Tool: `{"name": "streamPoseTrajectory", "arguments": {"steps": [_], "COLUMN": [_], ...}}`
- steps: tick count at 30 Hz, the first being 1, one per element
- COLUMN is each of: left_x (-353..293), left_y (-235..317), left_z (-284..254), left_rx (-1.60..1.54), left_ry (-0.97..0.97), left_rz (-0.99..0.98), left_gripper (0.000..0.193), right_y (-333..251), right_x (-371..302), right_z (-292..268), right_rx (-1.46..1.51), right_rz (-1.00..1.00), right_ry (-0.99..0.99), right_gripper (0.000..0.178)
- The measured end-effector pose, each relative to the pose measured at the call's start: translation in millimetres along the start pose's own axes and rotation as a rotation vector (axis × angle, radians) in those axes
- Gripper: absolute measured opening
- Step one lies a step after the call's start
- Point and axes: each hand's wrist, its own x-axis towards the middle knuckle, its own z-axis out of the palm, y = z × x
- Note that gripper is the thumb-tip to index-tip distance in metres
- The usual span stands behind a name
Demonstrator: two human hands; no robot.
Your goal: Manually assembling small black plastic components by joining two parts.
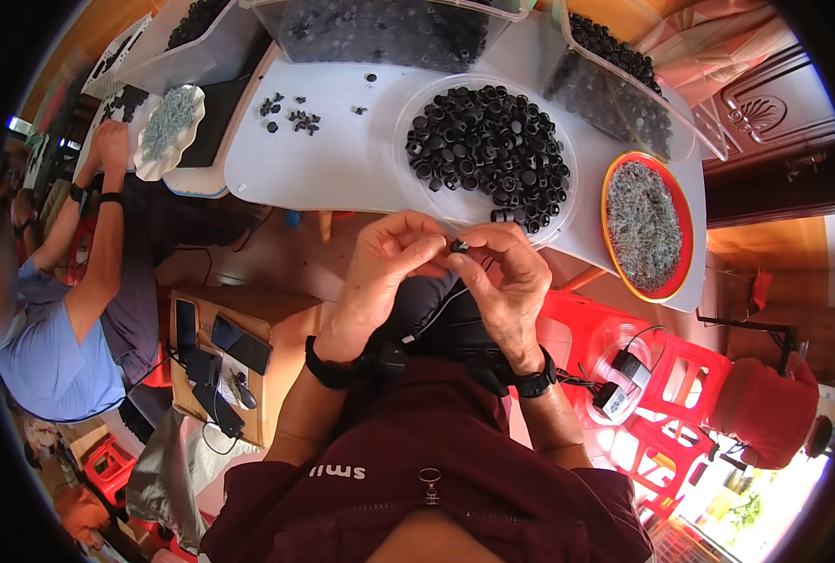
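Above my lap, in front of the table edge, my two hands meet fingertip to fingertip. A small black plastic part [458, 246] sits in the pinch of my right hand [506, 286]. The thumb and forefinger of my left hand [380, 272] are pinched close beside it, and whatever they hold is too small to make out. Just beyond the hands, a round clear tray [400, 155] carries a heap of black plastic caps [488, 145]. To its right stands a red bowl with a yellow rim [688, 230], full of thin silvery metal pieces [644, 225], perhaps springs.
Several tiny black parts [303, 121] lie on the white table [342, 174]. Clear bins [380, 38] of black parts line its back. At left, a co-worker [70, 328] works beside a scalloped dish [195, 113]. A cardboard box [267, 394] bears phones; red stools [577, 328] stand right.
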Motion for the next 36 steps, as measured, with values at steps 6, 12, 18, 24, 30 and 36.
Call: {"name": "streamPoseTrajectory", "arguments": {"steps": [6,12,18,24,30,36], "left_x": [36.4,61.7,66.3,63.6,27.0,-7.0], "left_y": [8.8,-1.0,-3.4,-1.7,20.8,15.2], "left_z": [-0.1,3.0,9.0,11.0,13.4,0.9], "left_rx": [0.698,1.328,1.447,1.238,0.243,-0.115], "left_ry": [0.154,0.117,0.128,0.192,0.029,-0.122], "left_rz": [0.377,0.670,0.717,0.709,0.157,0.025], "left_gripper": [0.018,0.022,0.021,0.017,0.012,0.021], "right_y": [4.2,4.5,12.1,1.8,5.5,-14.3], "right_x": [-4.3,-9.7,-13.9,-13.3,-14.1,-14.7], "right_z": [-6.4,-13.7,-19.4,-19.9,-22.0,-10.4], "right_rx": [0.270,0.313,0.294,0.422,0.412,0.456], "right_rz": [0.139,0.280,0.212,0.425,0.281,0.231], "right_ry": [0.084,0.114,0.096,0.145,0.138,0.068], "right_gripper": [0.020,0.020,0.018,0.016,0.015,0.019]}}
